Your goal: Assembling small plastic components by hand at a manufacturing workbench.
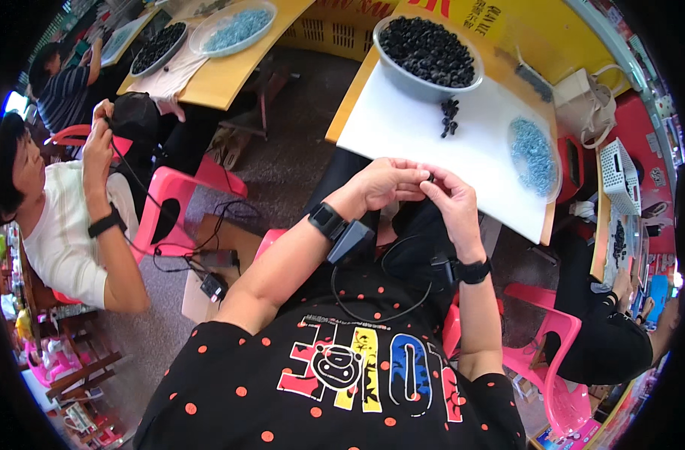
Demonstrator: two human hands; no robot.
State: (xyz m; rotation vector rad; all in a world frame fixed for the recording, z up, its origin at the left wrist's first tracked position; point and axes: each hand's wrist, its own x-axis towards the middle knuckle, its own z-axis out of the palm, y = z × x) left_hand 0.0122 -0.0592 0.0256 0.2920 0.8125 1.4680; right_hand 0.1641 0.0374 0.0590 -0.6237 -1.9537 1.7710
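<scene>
My left hand [391, 184] and my right hand [453, 201] meet over the table's near edge, both closed in a pinch. Between their fingertips shows a small black piece [431, 178], too small to make out fully. Beyond them a large grey bowl [425, 91] is heaped with small black pieces [426, 51]. Several more black pieces [449, 118] lie in a little trail on the white board [402, 124] just in front of the bowl. To the right, a clear shallow dish [554, 184] holds many small pale blue pieces [534, 154].
At left a person [65, 217] sits beside a pink chair [179, 199], holding a black cable. Another table [230, 71] behind carries a bowl of black pieces and a dish of blue ones. A white basket [620, 176] and white bag [585, 105] stand at right, near another seated person [601, 322].
</scene>
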